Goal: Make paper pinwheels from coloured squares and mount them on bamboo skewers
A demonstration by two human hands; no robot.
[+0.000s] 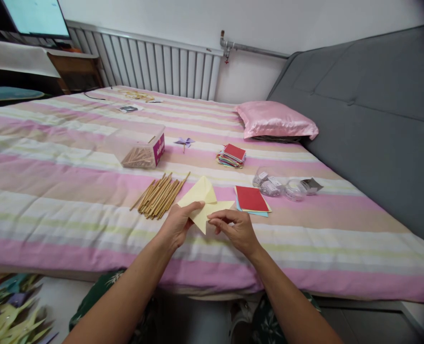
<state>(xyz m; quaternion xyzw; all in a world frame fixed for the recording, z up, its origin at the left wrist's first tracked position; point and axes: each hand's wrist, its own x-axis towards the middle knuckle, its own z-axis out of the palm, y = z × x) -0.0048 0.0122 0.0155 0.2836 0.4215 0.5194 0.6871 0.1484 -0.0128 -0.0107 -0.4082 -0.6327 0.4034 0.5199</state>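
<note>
Floor, near-left: heap of pale yellow/teal folded paper pieces (11, 306) by my knee, partly out of frame.
L hand (178, 224): thumb on top of the yellow paper, fingers curled under, pinching its left edge. Closed on the sheet.
R hand (235, 229): fingertips pinched narrow on the sheet's lower right edge, thumb tucked under.
Yellow paper (203, 200): folded sheet w/ pointed flaps, held between both hands just above the bed's near edge, one tip pointing down betw. the hands.
Bed (54, 210): pink/green/white striped sheet, fills most of the view.
Sticks (160, 195): bundle of thin wooden sticks lying loose on the sheet, just left of the yellow paper, fanned diagonally.
Red square (251, 198): red paper on top of a few other coloured sheets, just right of the yellow paper, flat.
Tape rolls (280, 187): clear rolls w/ labels, right of the red square, touching each other.
Plastic box (140, 145): clear tub on its side, more sticks inside, beyond the loose bundle.
Paper stack (232, 155): thick pile of mixed-colour squares, red on top, mid-bed.
Pinwheel (184, 141): small purple one, lying betw. box and stack.
Pillow (274, 120): pink satin, against the grey headboard (376, 105).
Far: radiator (154, 62) along the wall; screen (36, 16) top-left.
</note>
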